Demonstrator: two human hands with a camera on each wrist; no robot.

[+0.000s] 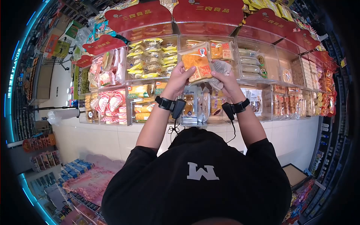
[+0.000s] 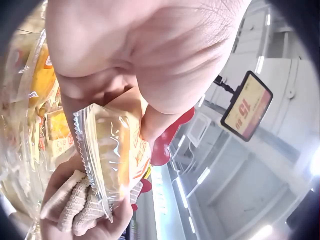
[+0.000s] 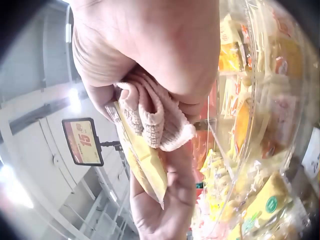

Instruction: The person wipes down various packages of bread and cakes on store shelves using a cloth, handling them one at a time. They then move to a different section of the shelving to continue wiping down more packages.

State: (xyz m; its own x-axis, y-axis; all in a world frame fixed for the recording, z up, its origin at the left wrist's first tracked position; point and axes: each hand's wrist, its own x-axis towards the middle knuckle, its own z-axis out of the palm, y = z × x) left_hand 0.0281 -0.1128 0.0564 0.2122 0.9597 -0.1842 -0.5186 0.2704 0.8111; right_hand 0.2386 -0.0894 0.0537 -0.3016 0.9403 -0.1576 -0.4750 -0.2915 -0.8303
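A clear-wrapped bread pack [image 1: 195, 63] with an orange label is held up over the display bins between both hands. My left hand [image 1: 178, 79] grips one side, its thumb on the front and its fingers behind. At the opposite side, my right hand [image 1: 229, 83] pinches the wrapper's edge. Bunched in the right hand's fingers is a pale striped knit cloth [image 3: 152, 115], lying against the pack. In the left wrist view the pack's crimped seal [image 2: 90, 155] shows beside the cloth folds.
Clear bins hold similar bread packs [image 1: 221, 50], yellow-wrapped cakes [image 1: 152, 58] and pink packs [image 1: 110, 103]. Red header boards [image 1: 208, 12] rise behind them. Bin walls divide the rows. A price sign [image 2: 247, 106] hangs on an arm to one side.
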